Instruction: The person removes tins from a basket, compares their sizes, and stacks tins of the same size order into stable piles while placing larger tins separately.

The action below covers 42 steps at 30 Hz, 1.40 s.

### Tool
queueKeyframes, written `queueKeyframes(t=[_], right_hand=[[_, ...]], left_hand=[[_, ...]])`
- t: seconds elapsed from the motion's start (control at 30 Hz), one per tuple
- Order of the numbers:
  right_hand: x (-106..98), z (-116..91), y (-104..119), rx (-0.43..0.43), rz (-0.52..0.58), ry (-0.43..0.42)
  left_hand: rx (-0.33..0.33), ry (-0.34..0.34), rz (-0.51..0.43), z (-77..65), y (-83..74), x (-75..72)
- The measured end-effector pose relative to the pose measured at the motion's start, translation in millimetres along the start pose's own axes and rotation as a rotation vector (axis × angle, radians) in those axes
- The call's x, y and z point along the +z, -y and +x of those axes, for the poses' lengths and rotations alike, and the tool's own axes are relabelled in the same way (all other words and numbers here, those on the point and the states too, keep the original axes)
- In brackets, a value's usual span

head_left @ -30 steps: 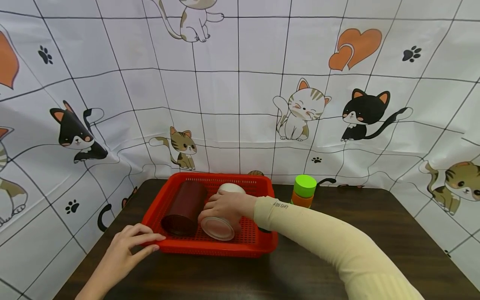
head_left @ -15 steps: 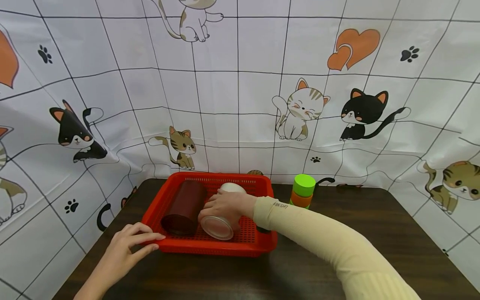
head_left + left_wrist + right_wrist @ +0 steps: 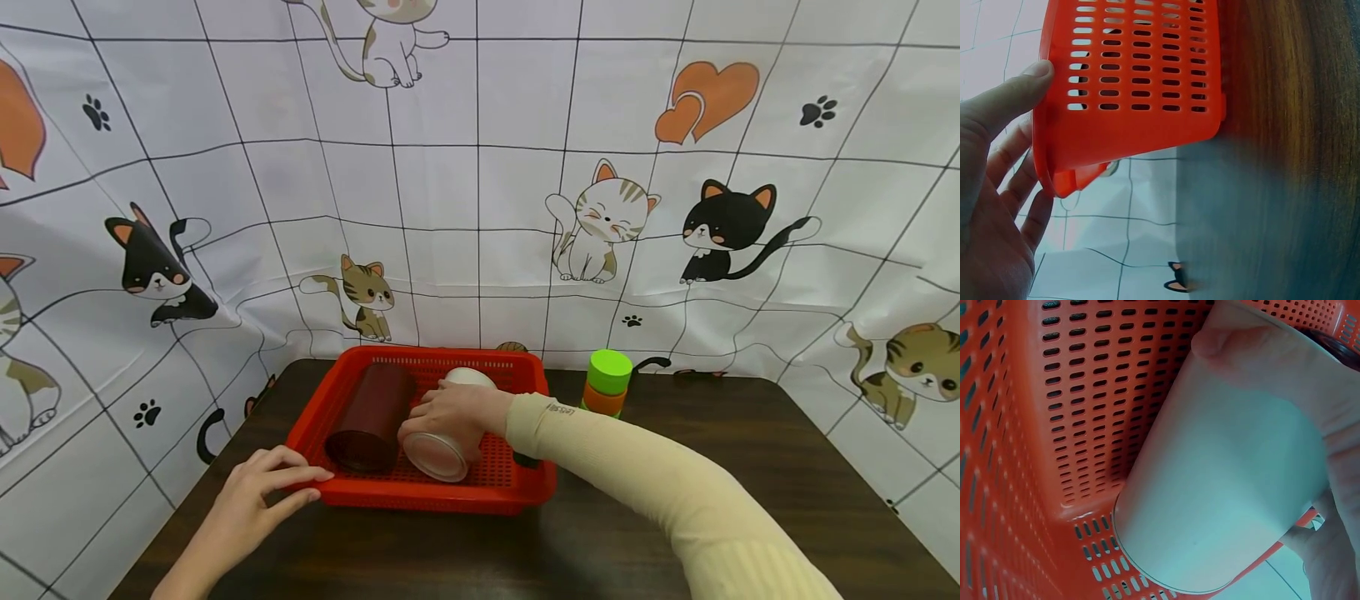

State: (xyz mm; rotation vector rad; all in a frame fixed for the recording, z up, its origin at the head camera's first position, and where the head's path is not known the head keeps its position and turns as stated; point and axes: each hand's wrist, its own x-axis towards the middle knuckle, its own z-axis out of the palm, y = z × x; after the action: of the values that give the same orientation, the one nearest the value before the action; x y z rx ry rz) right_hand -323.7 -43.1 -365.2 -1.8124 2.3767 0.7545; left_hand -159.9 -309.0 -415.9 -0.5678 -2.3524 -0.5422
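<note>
A red plastic basket (image 3: pixel 420 498) stands on the dark wooden table. In the head view my left hand (image 3: pixel 258 492) is at its front left corner; the left wrist view shows the thumb on the rim and the fingers behind it. Inside the basket lies a white canister (image 3: pixel 1210 481), one round end facing me. My right hand (image 3: pixel 450 417) grips it around the middle, hiding much of it in the head view. A dark red cylindrical container (image 3: pixel 372 417) lies just left of it, its darker end toward me.
A small green and orange container (image 3: pixel 608 382) stands on the table (image 3: pixel 720 450) right of the basket. Behind the table hangs a white sheet (image 3: pixel 480 183) with cat drawings and grid lines.
</note>
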Motion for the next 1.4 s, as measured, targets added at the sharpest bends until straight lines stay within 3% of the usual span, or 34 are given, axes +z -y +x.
queueKeyframes(t=[0.37, 1.1, 1.23, 1.4], right_hand=[[4, -4, 0, 0.039, 0.13, 0.008], [2, -5, 1, 0.048, 0.089, -0.003], [1, -14, -5, 0.076, 0.185, -0.055], [-3, -27, -18, 0.126, 0.461, -0.18]], left_hand=[[-0.016, 0.015, 0.018, 0.1, -1.3, 0.3], [-0.001, 0.015, -0.008, -0.1, -0.8, -1.0], [0.01, 0.013, -0.012, 0.2, -0.6, -1.1], [0.012, 0.014, -0.011, 0.5, -0.4, -1.3]])
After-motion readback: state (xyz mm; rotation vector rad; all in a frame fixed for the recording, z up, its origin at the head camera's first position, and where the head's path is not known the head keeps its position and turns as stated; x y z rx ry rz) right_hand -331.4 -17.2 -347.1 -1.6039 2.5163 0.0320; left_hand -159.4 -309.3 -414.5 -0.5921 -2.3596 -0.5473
